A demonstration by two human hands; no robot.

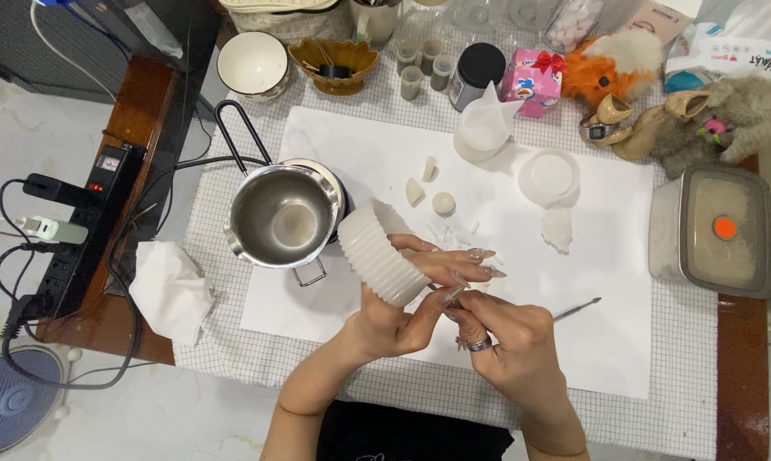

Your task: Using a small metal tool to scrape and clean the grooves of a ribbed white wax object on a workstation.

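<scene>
bright, even overhead light | soft shadows | sharp focus | slight edge distortion

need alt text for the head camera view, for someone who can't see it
Seen from above, a person's left hand holds a white ribbed round mould over a paper-covered table, while the right hand grips a thin metal tool beside it. A steel pot sits just left of the mould, and white wax-like pieces lie behind.

a home craft table: checked cloth [377, 358], a steel melting pot [281, 215], silicone moulds [549, 176], plush toys [612, 72] and a power strip [78, 224].
</scene>
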